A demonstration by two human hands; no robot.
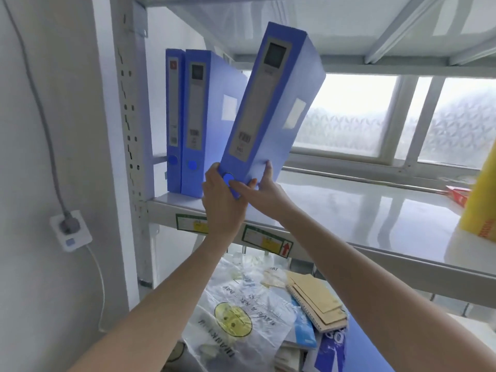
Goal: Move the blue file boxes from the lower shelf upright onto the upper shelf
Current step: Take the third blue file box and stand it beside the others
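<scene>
Two blue file boxes (188, 122) stand upright at the left end of the upper shelf (349, 210), against the shelf post. A third blue file box (271, 103) is tilted to the right, its spine facing me, with its lower end at the shelf's front edge. My left hand (220, 202) grips its bottom left corner beside the round blue finger hole. My right hand (260, 189) holds its bottom right side, thumb across the spine base and fingers up the side face. More blue shows on the lower shelf (359, 342) at the bottom right.
A clear plastic bag with a yellow smiley (236, 315), brown spiral notebooks (316, 304) and booklets lie on the lower shelf. A yellow object (480, 202) and a red box (457, 193) sit at the upper shelf's right end. A wall socket with a plugged cable (69, 229) is left.
</scene>
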